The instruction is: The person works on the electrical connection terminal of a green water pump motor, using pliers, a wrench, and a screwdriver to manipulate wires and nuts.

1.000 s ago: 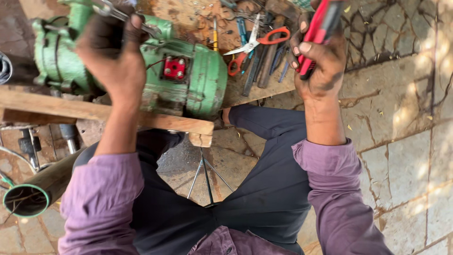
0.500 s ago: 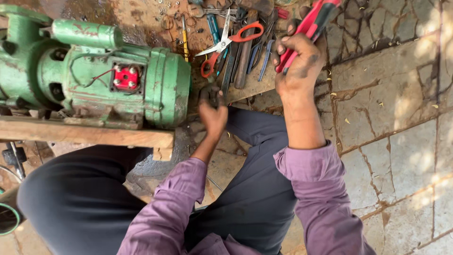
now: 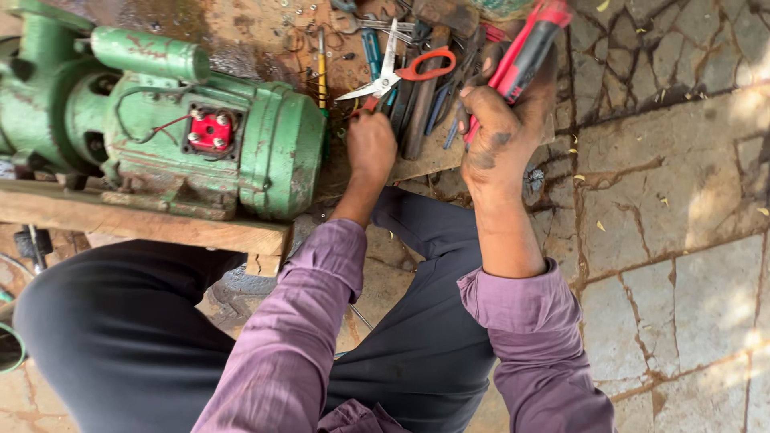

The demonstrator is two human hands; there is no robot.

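while crowded, hands (image 3: pixel 370 148) amid tools (image 3: pixel 417 96)

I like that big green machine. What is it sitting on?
The green motor rests on a wooden plank. Its base hides the wood right beneath it, and the person's dark-trousered knee covers whatever is below the plank.

Red-and-black pliers (image 3: pixel 523 54): far right, tilted up, clasped in right hand (image 3: pixel 501 140). Orange-handled scissors (image 3: pixel 399 73): flat among tools, left hand (image 3: pixel 370 144) touching nearby.

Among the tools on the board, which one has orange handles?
The scissors, lying just above the left hand. Their looped handles are orange; the tool in the right hand is red.
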